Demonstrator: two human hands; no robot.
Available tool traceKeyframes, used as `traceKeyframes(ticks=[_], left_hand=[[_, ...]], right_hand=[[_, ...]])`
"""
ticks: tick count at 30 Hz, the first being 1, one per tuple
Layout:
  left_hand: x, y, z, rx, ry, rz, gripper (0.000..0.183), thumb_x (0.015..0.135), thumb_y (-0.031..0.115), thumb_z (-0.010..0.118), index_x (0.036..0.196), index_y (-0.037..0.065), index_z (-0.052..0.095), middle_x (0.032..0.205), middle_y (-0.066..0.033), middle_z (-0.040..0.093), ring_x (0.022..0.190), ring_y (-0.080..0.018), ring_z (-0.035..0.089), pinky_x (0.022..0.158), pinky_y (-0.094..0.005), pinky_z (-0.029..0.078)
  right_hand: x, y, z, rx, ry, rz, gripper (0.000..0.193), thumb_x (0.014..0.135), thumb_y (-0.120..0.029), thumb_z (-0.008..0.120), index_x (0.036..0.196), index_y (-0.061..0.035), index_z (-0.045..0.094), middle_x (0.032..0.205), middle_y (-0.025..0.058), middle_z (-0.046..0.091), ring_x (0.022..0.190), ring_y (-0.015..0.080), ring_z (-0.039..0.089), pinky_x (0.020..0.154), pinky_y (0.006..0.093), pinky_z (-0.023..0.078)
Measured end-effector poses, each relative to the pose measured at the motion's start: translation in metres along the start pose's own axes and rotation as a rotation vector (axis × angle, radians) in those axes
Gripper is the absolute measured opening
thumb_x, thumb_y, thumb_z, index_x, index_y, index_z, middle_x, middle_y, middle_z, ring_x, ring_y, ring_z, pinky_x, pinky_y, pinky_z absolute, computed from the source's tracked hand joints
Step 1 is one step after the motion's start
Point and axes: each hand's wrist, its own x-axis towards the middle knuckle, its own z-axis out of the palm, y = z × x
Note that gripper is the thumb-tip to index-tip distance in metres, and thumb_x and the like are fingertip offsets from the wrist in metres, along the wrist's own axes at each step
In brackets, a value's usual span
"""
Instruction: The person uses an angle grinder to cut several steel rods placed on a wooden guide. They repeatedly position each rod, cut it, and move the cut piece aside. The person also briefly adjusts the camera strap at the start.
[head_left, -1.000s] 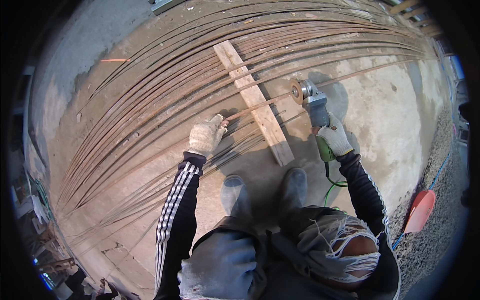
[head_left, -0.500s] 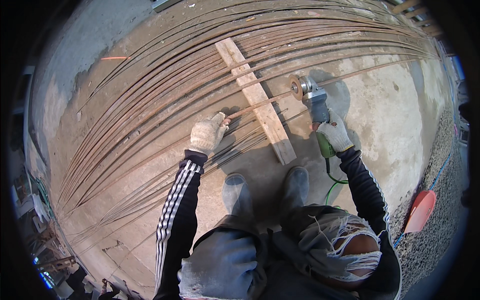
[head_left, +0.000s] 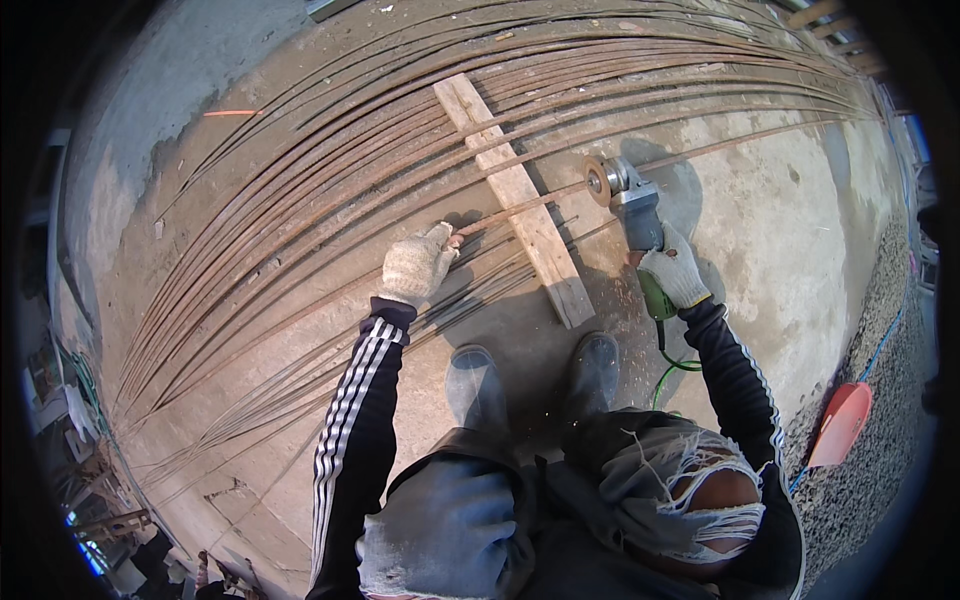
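cream knit covers the left hand point(head_left: 415, 268), near the middle of the frame, its fingers closed round a rusty rod point(head_left: 490, 220). right of centre, the right hand point(head_left: 676, 272) is wrapped firmly about an angle grinder point(head_left: 638, 222), whose disc point(head_left: 598, 180) sits at that rod, touching as far as i can make out. the rod crosses a wooden plank point(head_left: 545, 250) and runs on toward the upper right; more rods curve over the upper left. from where i stand, i'd call this the cut itself, and it calls for a steady rod and even pressure. compared with half a second ago, orange sparks point(head_left: 626, 290) now spray below the grinder toward the boots point(head_left: 473, 390); the left hand has hardly shifted.
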Motion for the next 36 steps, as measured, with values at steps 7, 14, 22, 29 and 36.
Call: traceKeyframes(ticks=[7,14,22,29,36], left_hand=[[0.0,0.005,-0.006,-0.005,-0.05,-0.033,0.03,0.101,0.037,0.068,0.113,0.009,0.069,0.098,-0.022,0.076,0.095,-0.0446,0.072,0.079,-0.0547,0.056],[0.001,0.005,-0.005,0.052,-0.078,-0.067,0.033,0.101,0.04,0.068,0.115,0.011,0.069,0.097,-0.0222,0.075,0.094,-0.0451,0.072,0.078,-0.0554,0.056],[0.0,0.002,-0.003,0.018,-0.051,-0.062,0.032,0.1,0.037,0.07,0.117,0.011,0.069,0.099,-0.0209,0.076,0.096,-0.0427,0.073,0.078,-0.0538,0.057],[0.0,0.001,-0.004,-0.018,-0.03,-0.015,0.032,0.1,0.036,0.069,0.119,0.01,0.069,0.099,-0.0198,0.077,0.096,-0.0422,0.073,0.08,-0.0527,0.058],[0.002,0.003,-0.005,0.02,-0.126,-0.085,0.031,0.099,0.034,0.07,0.119,0.01,0.069,0.106,-0.0183,0.077,0.104,-0.0409,0.072,0.086,-0.0525,0.057]], right_hand=[[0.01,0.009,0.0,0.002,0.002,-0.019,0.037,0.084,-0.019,0.08,0.114,-0.0046,0.063,0.09,0.0065,0.07,0.077,0.014,0.065,0.07,0.0326,0.053],[0.013,0.015,0.0,-0.068,0.014,-0.048,0.037,0.085,-0.022,0.079,0.113,-0.0042,0.063,0.088,0.0069,0.069,0.077,0.0143,0.065,0.07,0.0338,0.053],[0.012,0.004,0.001,-0.109,0.026,-0.022,0.045,0.082,-0.027,0.087,0.113,-0.0039,0.063,0.086,0.0072,0.067,0.075,0.0146,0.062,0.069,0.0337,0.052],[0.01,0.017,0.001,-0.054,0.042,-0.046,0.044,0.082,-0.026,0.085,0.113,-0.0043,0.063,0.087,0.007,0.067,0.075,0.0155,0.06,0.07,0.0346,0.052],[-0.008,0.021,-0.002,-0.166,0.056,-0.054,0.043,0.082,-0.021,0.082,0.116,-0.0035,0.063,0.09,0.0068,0.069,0.077,0.0169,0.063,0.072,0.0354,0.053]])
